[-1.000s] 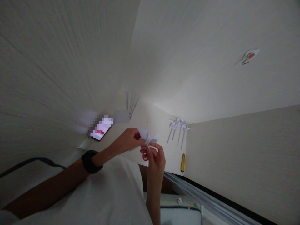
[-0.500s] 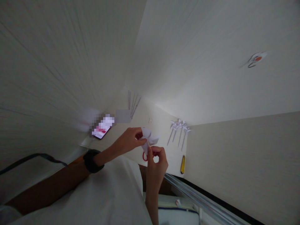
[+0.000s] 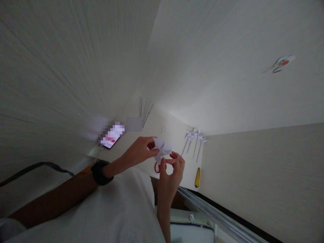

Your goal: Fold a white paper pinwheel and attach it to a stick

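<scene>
My left hand [image 3: 143,148] is closed on a white paper pinwheel [image 3: 165,148], pinching it between thumb and fingers over the table. A short, thin pale stick [image 3: 162,155] stands out from the pinwheel's middle. Thumb and index finger of my right hand [image 3: 170,170] close on its near end, while the other fingers curl loosely apart. Below the pinwheel, partly hidden by my right hand, lie red scissor handles [image 3: 157,167] on the table.
At the right of the white table [image 3: 154,130] lie several finished pinwheels [image 3: 195,135] on sticks, with a yellow utility knife [image 3: 197,177] nearer. Loose sticks [image 3: 144,113], a square of paper [image 3: 134,124] and a lit phone [image 3: 113,135] are at the left. Walls enclose the back.
The fingers of my right hand have spread a little and shifted slightly right. My left hand keeps its hold on the pinwheel, which has turned slightly.
</scene>
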Available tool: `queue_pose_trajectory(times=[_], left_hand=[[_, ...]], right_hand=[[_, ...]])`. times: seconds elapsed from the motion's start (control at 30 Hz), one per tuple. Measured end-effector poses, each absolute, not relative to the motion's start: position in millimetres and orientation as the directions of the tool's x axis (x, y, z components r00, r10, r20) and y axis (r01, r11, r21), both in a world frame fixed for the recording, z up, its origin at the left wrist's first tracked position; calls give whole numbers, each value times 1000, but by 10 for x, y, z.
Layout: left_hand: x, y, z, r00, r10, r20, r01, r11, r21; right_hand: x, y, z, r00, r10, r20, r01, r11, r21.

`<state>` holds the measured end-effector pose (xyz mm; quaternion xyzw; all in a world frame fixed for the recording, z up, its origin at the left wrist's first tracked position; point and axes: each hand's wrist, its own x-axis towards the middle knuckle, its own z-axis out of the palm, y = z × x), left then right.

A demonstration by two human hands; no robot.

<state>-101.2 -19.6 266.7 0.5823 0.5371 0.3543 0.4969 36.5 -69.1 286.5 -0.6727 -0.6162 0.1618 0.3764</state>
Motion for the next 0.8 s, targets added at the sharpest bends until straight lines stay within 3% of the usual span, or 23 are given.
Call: queue_pose_trajectory(times=[0.8], left_hand=[[-991, -199, 2722, 157, 979, -133, 393, 61, 917]], right_hand=[[311, -716, 2828, 276, 953, 125, 683, -103, -723]])
